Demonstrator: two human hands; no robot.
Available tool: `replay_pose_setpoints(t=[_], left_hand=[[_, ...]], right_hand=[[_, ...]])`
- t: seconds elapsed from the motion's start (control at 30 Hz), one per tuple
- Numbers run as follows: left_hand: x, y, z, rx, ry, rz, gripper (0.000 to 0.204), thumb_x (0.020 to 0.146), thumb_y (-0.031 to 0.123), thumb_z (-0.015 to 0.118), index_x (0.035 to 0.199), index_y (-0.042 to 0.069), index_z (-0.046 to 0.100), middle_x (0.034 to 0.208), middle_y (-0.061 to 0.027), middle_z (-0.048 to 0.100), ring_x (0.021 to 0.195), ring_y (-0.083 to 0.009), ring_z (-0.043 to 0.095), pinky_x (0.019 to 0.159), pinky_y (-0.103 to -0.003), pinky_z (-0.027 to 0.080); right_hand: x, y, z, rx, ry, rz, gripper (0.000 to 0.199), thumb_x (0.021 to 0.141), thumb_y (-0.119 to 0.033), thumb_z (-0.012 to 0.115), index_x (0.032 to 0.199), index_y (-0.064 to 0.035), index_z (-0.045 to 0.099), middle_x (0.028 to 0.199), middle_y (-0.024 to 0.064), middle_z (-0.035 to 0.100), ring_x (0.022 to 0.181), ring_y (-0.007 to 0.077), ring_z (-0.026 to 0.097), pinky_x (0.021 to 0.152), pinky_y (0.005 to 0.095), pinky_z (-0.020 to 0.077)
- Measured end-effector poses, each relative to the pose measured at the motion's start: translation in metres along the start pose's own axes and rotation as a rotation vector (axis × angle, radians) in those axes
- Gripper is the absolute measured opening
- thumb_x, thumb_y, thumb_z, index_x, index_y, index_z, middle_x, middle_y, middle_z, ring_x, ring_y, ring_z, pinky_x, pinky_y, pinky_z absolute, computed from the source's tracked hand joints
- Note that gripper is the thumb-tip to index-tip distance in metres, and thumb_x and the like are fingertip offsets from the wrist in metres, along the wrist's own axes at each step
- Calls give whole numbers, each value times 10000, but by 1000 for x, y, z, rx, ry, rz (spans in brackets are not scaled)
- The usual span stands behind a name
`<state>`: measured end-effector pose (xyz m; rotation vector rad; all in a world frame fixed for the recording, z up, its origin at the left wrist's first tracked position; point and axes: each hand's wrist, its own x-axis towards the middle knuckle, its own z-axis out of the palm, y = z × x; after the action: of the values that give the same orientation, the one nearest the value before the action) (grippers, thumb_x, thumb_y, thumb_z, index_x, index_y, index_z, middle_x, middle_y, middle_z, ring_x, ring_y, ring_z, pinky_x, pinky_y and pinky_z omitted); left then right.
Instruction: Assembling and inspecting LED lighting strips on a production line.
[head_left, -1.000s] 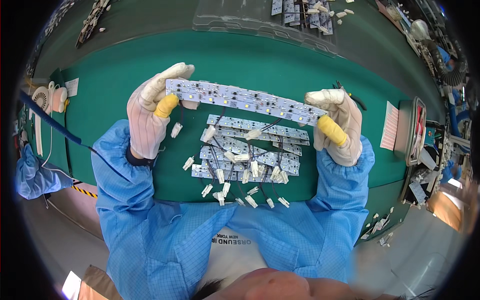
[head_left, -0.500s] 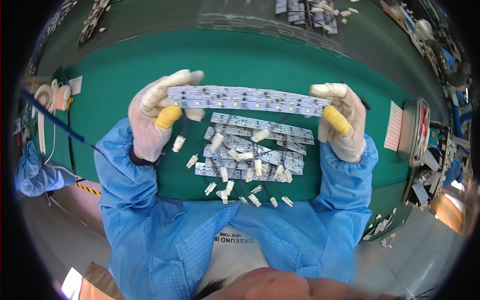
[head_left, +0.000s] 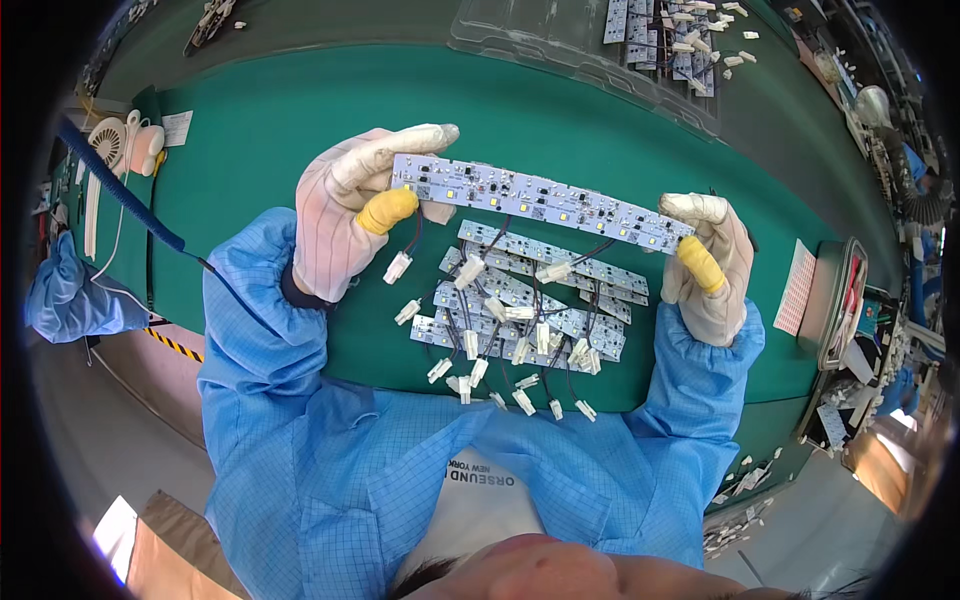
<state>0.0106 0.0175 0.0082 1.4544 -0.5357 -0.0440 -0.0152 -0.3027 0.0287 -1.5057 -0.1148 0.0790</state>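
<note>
A long, narrow LED circuit board [head_left: 540,202] is held up between my two gloved hands, its component side showing. My left hand [head_left: 350,205] pinches its left end, the thumb in a yellow finger cot on the front. At the other end, my right hand [head_left: 712,262] grips it the same way. The board slants down toward the right. A wire with a white connector [head_left: 397,267] dangles from it beside my left hand. Below, nearer my body, lies a pile of similar LED boards [head_left: 560,318] with several white connectors [head_left: 470,270] on dark wires.
The boards lie on a green mat [head_left: 260,110]. Behind it, a clear plastic tray [head_left: 580,75] and more wired boards [head_left: 660,45] sit on a dark surface. A small fan [head_left: 110,140] and blue coiled hose [head_left: 120,190] are left; a lidded box [head_left: 838,300] is right.
The held board has tilted, its left end now higher than its right. My view has shifted, so the pile and tray sit differently in the picture. Both hands keep their grip.
</note>
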Motion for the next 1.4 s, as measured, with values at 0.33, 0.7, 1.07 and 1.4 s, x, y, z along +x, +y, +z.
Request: replay_pose_setpoints(t=[0.33,0.7,1.07,1.4], left_hand=[[10,-3,12,63,183,-144,354,890,123,569,1188,-61,523,961,-109,631,808,-139,611,745,-228,472],[6,-16,0,136,220,-188,374,919,140,520,1218,-82,488,1130,-199,588,849,-140,601,809,-262,469],[-2,-5,11,-170,-73,-58,571,829,353,636,1215,-37,478,1169,-232,560,897,-241,634,807,-338,513],[9,-7,6,184,81,-254,227,899,139,535,1014,-38,618,1011,-117,666,834,-126,635,751,-240,484]], right_hand=[[-5,-9,-2,54,-130,34,455,813,-245,656,1127,53,516,922,142,628,479,50,463,416,172,338],[0,-7,-1,48,-272,-105,447,857,-243,585,1175,57,491,1053,170,609,511,47,493,427,175,364],[9,4,4,-198,-29,127,714,807,-581,570,1157,38,504,806,68,604,542,60,520,471,139,363],[-4,9,-2,-20,-12,-35,692,752,-587,634,1068,15,506,663,98,600,460,119,547,389,192,410]])
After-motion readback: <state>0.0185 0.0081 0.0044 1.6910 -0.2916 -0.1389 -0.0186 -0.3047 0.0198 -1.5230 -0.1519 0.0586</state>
